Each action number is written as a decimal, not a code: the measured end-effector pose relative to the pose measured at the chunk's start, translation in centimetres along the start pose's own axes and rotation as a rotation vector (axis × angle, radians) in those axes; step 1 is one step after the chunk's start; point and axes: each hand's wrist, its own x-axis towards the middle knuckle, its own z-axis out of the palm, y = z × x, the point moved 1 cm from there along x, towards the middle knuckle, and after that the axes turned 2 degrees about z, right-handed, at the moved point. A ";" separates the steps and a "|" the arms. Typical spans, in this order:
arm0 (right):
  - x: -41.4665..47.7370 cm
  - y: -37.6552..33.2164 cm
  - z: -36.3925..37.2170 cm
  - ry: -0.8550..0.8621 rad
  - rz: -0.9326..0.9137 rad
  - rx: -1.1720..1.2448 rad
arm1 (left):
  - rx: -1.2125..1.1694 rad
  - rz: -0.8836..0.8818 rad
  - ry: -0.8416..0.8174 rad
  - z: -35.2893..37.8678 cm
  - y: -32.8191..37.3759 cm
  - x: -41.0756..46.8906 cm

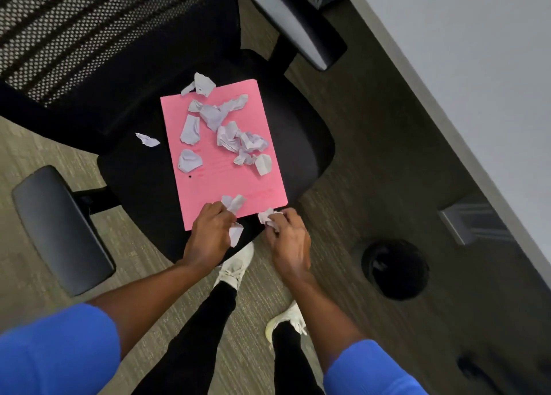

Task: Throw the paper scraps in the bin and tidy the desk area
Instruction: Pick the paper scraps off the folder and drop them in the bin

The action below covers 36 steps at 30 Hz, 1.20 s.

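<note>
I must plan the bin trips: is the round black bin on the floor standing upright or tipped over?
Upright. The round black bin shows its open mouth facing up toward the camera, beside the white desk. Its contents are too dark to tell.

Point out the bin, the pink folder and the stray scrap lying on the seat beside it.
bin [395,271], head view, dark inside of its mouth.
pink folder [222,186], head view, bare lower middle.
stray scrap [148,140], head view, its centre.

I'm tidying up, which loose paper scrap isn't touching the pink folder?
The small scrap alone on the black chair seat, left of the pink folder.
</note>
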 end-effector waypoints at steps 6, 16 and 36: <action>-4.1 8.6 -2.6 0.117 0.147 0.109 | -0.121 0.091 -0.002 4.1 7.6 -0.6; -9.7 22.7 -8.4 0.230 0.458 0.126 | -0.129 0.236 -0.201 16.0 19.9 0.3; -9.4 44.6 -7.8 0.392 0.667 0.050 | -0.122 0.279 -0.460 39.5 33.3 0.8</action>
